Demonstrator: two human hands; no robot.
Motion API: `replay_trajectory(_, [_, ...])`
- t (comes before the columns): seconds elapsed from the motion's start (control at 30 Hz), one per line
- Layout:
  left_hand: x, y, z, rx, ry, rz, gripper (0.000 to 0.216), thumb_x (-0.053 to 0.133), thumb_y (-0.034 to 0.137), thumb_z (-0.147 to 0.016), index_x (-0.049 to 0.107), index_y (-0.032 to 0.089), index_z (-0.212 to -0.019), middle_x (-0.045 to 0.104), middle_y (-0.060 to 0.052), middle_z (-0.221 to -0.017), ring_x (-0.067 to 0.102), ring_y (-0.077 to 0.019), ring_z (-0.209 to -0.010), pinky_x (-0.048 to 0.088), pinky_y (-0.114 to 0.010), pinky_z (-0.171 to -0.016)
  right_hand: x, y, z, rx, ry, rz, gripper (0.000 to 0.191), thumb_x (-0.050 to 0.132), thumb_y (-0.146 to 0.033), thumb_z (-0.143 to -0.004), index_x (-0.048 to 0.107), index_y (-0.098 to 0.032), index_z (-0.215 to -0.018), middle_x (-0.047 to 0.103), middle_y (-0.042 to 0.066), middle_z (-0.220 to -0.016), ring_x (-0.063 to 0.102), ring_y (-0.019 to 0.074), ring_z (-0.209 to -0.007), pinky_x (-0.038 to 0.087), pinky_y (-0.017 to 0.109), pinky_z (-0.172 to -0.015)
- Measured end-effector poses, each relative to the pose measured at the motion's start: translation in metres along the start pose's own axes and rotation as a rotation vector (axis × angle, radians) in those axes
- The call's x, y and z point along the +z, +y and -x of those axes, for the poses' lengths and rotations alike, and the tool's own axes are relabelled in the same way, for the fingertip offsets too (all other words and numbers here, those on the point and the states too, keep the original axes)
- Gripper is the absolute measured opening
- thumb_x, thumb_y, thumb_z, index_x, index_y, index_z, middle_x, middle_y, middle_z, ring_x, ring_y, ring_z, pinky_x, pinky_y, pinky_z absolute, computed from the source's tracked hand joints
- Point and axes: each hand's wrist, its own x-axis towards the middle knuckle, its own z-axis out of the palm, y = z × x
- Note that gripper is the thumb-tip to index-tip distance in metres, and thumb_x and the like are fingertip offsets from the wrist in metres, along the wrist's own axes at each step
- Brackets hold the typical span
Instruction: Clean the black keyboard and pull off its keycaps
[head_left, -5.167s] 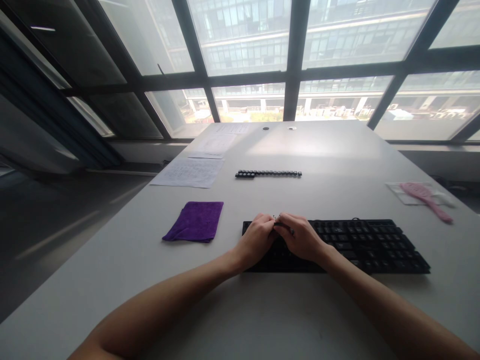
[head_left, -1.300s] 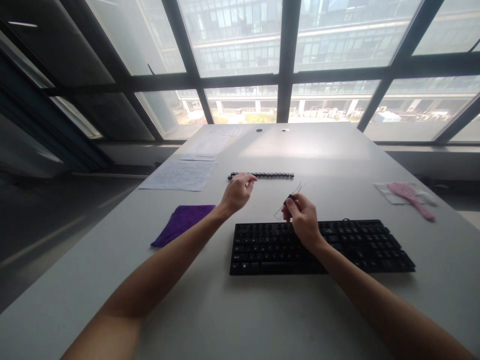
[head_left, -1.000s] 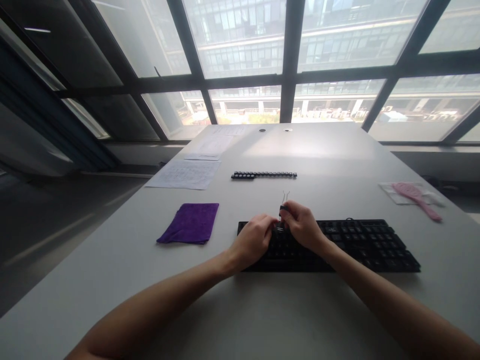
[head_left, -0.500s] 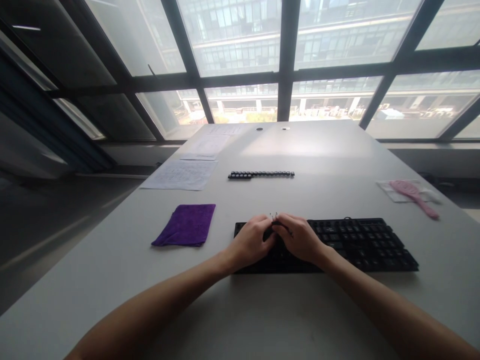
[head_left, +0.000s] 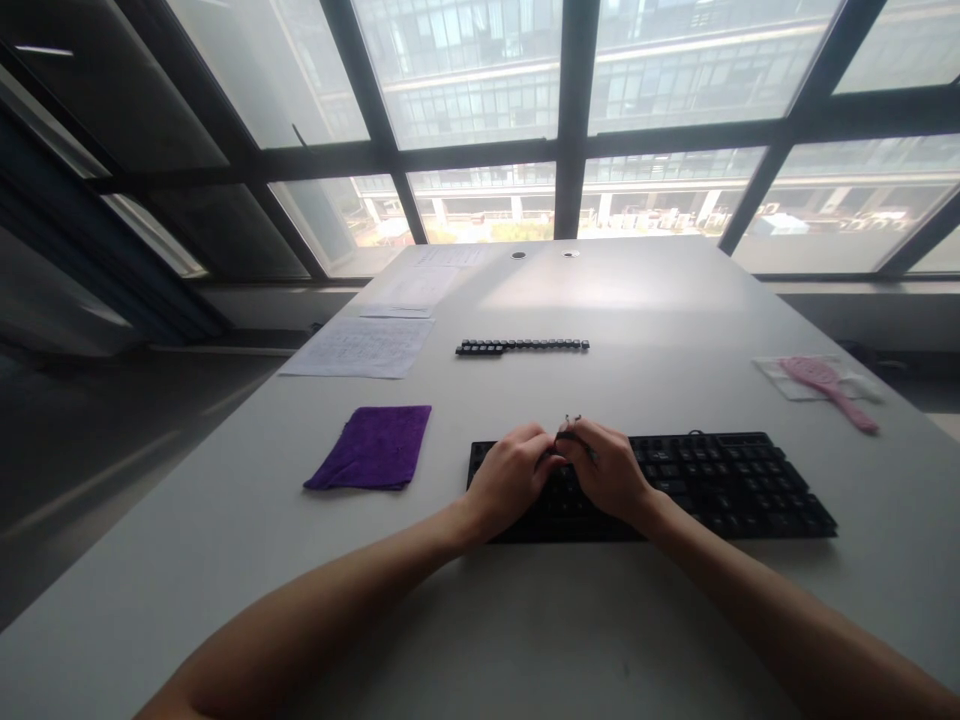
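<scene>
A black keyboard (head_left: 720,485) lies on the table in front of me, its left part beneath my hands. My right hand (head_left: 606,470) is closed around a small black keycap puller (head_left: 571,435), whose thin wire prongs point up and away from me. My left hand (head_left: 511,475) is closed too, its fingertips meeting the right fingers over the keyboard. Whatever lies between the left fingertips is hidden. Beyond the hands, black keycaps (head_left: 525,345) are lined up in a long row, with a shorter row at its left end.
A folded purple cloth (head_left: 371,447) lies left of the keyboard. Written paper sheets (head_left: 360,348) lie along the table's left edge. On the right, a pink hairbrush (head_left: 825,385) rests on a white packet (head_left: 772,372). Large windows stand behind the white table (head_left: 645,310).
Both hands have moved slightly to the right, and the puller has lifted a little, its prongs showing more clearly. The keyboard and the keycap rows stay in place.
</scene>
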Motion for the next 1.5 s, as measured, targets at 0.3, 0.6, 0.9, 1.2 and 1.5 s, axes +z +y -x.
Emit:
replay_trajectory(0.3, [-0.003,0.004,0.004,0.054,0.054,0.07,0.009,0.057,0.025,-0.098,0.063,0.022,-0.103,0.066,-0.007,-0.101,0.06,-0.022,-0.097,0.05,-0.036,-0.089,0.001,0.002,-0.001,0.01,0.076,-0.02,0.019,0.048,-0.03,-0.098,0.056,-0.023,-0.083,0.063,0.004,-0.08,0.056,0.0183,-0.072,0.045,0.03,-0.072])
replay_trajectory(0.6, [0.001,-0.003,0.007,0.057,0.189,0.037,0.011,0.06,0.022,-0.096,0.061,0.024,-0.107,0.068,-0.003,-0.095,0.062,-0.019,-0.09,0.051,-0.032,-0.084,0.004,-0.001,-0.004,0.044,0.044,0.094,0.019,0.044,-0.029,-0.1,0.048,-0.024,-0.082,0.055,0.002,-0.077,0.048,0.017,-0.067,0.037,0.028,-0.065])
replay_trajectory(0.9, [0.0,0.002,0.006,0.214,0.125,-0.075,0.019,0.05,0.017,-0.101,0.06,0.022,-0.116,0.067,-0.006,-0.105,0.06,-0.0201,-0.095,0.053,-0.035,-0.087,0.003,0.005,-0.007,0.204,0.077,0.013,0.014,0.049,-0.031,-0.097,0.051,-0.023,-0.087,0.055,-0.004,-0.066,0.046,0.0139,-0.06,0.036,0.026,-0.061])
replay_trajectory(1.2, [0.001,0.002,0.005,0.24,0.208,-0.143,0.017,0.053,0.017,-0.099,0.064,0.02,-0.112,0.064,-0.007,-0.108,0.06,-0.0201,-0.096,0.056,-0.035,-0.083,0.003,0.004,-0.01,0.249,0.075,-0.092,0.015,0.049,-0.035,-0.098,0.051,-0.023,-0.091,0.061,-0.004,-0.066,0.053,0.0135,-0.058,0.038,0.025,-0.059])
replay_trajectory(1.5, [0.001,-0.002,0.007,0.247,0.224,-0.092,0.02,0.057,0.028,-0.098,0.068,0.021,-0.114,0.061,-0.008,-0.11,0.055,-0.0214,-0.097,0.054,-0.036,-0.083,0.001,0.004,-0.01,0.23,0.04,-0.119,0.015,0.047,-0.033,-0.1,0.049,-0.023,-0.09,0.058,-0.005,-0.065,0.052,0.0122,-0.057,0.039,0.025,-0.058])
